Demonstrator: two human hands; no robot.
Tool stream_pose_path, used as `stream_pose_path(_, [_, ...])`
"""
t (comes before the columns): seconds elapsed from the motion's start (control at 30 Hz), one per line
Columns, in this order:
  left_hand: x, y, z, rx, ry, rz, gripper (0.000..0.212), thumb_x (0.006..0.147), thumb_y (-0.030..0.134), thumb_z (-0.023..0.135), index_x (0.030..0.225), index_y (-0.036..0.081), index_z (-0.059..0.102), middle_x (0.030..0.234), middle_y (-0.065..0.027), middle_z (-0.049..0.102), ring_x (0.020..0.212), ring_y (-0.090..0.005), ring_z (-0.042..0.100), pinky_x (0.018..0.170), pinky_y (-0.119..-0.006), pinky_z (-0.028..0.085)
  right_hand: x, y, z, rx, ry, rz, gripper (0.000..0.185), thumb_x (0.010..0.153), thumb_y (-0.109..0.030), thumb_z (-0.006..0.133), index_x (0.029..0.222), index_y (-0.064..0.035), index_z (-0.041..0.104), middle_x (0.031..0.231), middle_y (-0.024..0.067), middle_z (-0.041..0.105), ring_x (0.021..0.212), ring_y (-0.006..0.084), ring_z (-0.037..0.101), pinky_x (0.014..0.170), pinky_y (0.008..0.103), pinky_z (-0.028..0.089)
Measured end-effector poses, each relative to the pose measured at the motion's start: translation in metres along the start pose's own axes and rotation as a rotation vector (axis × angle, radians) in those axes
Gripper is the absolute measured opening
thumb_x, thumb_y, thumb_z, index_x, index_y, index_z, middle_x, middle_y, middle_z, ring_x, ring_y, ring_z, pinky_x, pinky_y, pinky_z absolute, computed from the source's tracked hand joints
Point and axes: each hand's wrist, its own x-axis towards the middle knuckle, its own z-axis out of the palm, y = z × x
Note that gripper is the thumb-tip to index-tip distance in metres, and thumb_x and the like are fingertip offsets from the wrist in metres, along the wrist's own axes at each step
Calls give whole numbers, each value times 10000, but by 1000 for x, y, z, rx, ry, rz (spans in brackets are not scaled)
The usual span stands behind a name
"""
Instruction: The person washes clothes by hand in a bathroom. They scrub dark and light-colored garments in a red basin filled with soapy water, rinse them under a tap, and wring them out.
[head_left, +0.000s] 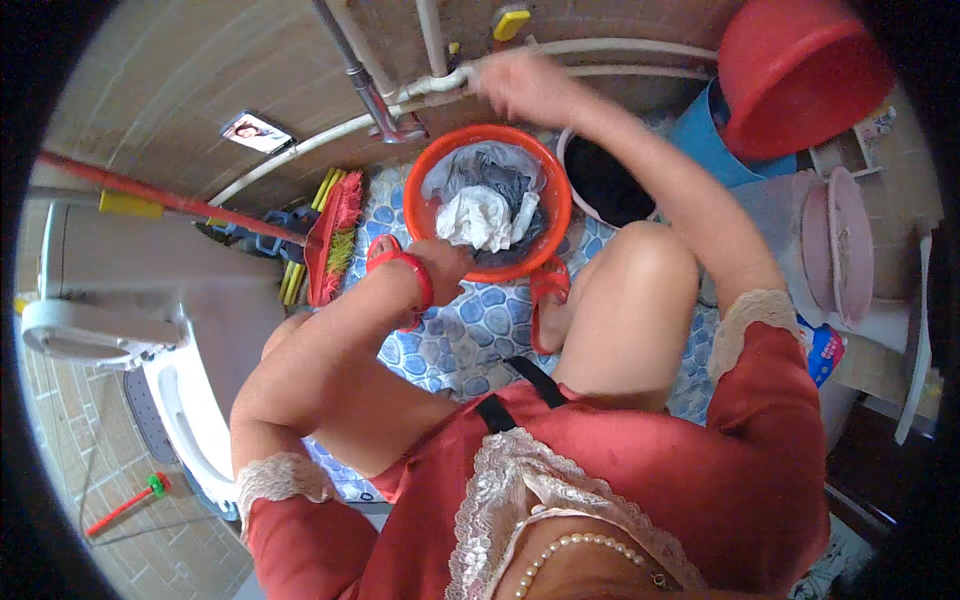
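Observation:
A red plastic basin (561, 174) stands on the patterned floor between the feet. In it lie a white cloth (474, 217) and dark and grey fabric (487, 169), partly wet-looking. My left hand (444, 271) rests at the basin's near left rim, with a red bangle at its wrist; its fingers are partly hidden, so whether it grips anything is unclear. My right hand (521, 84) is raised past the basin's far side, near the white wall pipes, and is blurred; its hold cannot be made out.
A basin of dark contents (607, 180) stands right of the red one. Farther right are a blue bucket (697, 135), a large red tub (802, 75) and pink basins (851, 247). A broom (324, 244) leans at left; a phone (257, 133) is on the wall. A toilet (187, 412) stands lower left.

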Motion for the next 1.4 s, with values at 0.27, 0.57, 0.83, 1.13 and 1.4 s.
stream_pose_path(0.27, [127,-74,75,-529,356,-334,963,657,413,686,1383,155,109,1412,-228,86,1274,-411,197,1025,-420,268,-24,138,90,-415,-567,18,925,661,-298,720,1381,-198,148,1413,237,62,1307,363,135,1025,448,242])
stream_pose_path(0.57, [203,-67,77,-305,387,-687,1214,495,534,754,1396,201,12,1459,-73,-24,1332,-333,-10,958,-663,134,-53,195,194,-522,-287,25,893,531,-453,740,1306,-239,351,1436,153,71,1306,397,75,975,638,118])
stream_pose_path(0.83, [225,-70,88,-186,197,-537,1105,556,602,671,1397,240,53,1461,-76,-17,1332,-346,-5,964,-666,72,-89,213,198,-414,-397,142,845,610,-422,703,1339,-262,307,1446,134,54,1275,437,162,1012,565,173])
stream_pose_path(1.13, [285,-115,175,163,325,-373,451,884,223,373,1322,121,342,1369,-89,327,1222,-290,367,938,-469,370,-92,293,252,-284,-402,106,685,659,-325,665,1259,-125,403,1261,173,416,1171,309,389,971,399,338])
stream_pose_path(1.4, [299,-117,200,-446,111,-555,496,837,229,453,1308,109,359,1362,-87,337,1238,-264,340,1018,-390,282,-59,242,222,-338,-571,59,488,711,-252,608,1151,-72,500,1140,209,502,1082,325,474,932,418,368])
